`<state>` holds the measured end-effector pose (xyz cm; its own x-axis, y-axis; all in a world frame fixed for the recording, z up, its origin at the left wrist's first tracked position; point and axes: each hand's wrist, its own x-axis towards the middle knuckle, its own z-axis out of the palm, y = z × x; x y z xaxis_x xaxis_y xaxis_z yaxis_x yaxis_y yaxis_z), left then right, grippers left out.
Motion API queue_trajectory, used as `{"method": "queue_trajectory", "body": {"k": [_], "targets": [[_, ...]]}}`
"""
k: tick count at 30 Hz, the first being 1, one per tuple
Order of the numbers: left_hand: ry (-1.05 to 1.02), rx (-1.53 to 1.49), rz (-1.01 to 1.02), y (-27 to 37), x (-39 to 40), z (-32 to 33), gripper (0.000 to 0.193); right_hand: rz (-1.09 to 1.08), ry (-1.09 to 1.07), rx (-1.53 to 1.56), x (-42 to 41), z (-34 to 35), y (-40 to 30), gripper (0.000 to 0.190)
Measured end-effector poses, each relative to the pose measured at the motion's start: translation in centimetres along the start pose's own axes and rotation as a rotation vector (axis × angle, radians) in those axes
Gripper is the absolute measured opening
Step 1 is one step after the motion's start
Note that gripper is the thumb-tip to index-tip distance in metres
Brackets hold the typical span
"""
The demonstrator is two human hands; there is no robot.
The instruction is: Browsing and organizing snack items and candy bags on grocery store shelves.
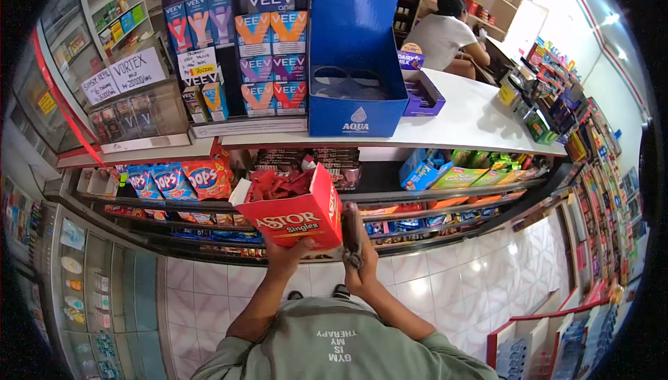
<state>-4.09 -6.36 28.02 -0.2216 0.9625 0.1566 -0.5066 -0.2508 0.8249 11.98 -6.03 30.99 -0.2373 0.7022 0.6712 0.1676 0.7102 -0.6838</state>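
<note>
My left hand grips the lower front of a red Astor Singles carton from below. The carton is tilted towards me with its top open, and red wrapped sticks lie loosely inside. On the carton's right side, my right hand holds a dark brown elongated object with a grey fuzzy end, perhaps a duster. Its exact kind is unclear. Behind the carton, a shelf carries Oops snack bags to the left and dark chocolate-bar packs.
Above the shelves runs a white counter with a blue Aqua display box, a purple Dairy Milk box and a Veev display. A person sits behind it. A glass case stands left, red-edged shelving right.
</note>
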Motion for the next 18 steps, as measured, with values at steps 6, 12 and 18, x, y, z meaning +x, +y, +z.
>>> {"method": "queue_trajectory", "body": {"k": [6, 12, 18], "targets": [[-0.187, -0.287, 0.019, -1.6, -1.2, -1.4, 0.091, 0.206, 0.319, 0.232, -2.5, -0.2, 3.3, 0.051], [-0.185, 0.380, 0.094, -5.4, 0.3, -6.7, 0.100, 0.509, 0.266, 0.725, -1.7, -1.4, 4.3, 0.029], [-0.166, -0.184, -0.076, -4.9, -0.6, -5.5, 0.095, 0.400, 0.023, 0.247, -0.6, -1.5, 1.9, 0.040]]}}
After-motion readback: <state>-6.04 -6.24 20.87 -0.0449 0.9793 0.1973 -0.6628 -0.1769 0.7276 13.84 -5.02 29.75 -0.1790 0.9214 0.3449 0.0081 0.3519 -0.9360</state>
